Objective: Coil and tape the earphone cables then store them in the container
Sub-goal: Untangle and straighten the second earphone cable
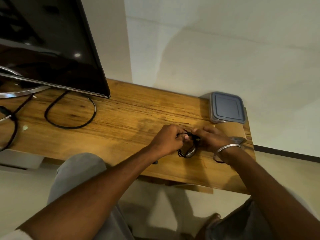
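Note:
Both my hands meet over the right part of the wooden desk (121,115). My left hand (168,139) grips a dark coiled earphone cable (187,151), and its loops hang below my fingers onto the desk. My right hand (212,138), with a metal bangle on its wrist, pinches the same cable from the right. Behind my hands, at the desk's far right corner, a square container (226,107) stands with its blue-grey lid on. A brown tape roll (232,131) lies just right of my right hand, partly hidden by it.
A dark monitor (52,45) on a chrome stand fills the left side, with black power cables (69,111) looped on the desk below it. The desk's near edge runs above my knees. A pale wall rises behind the desk.

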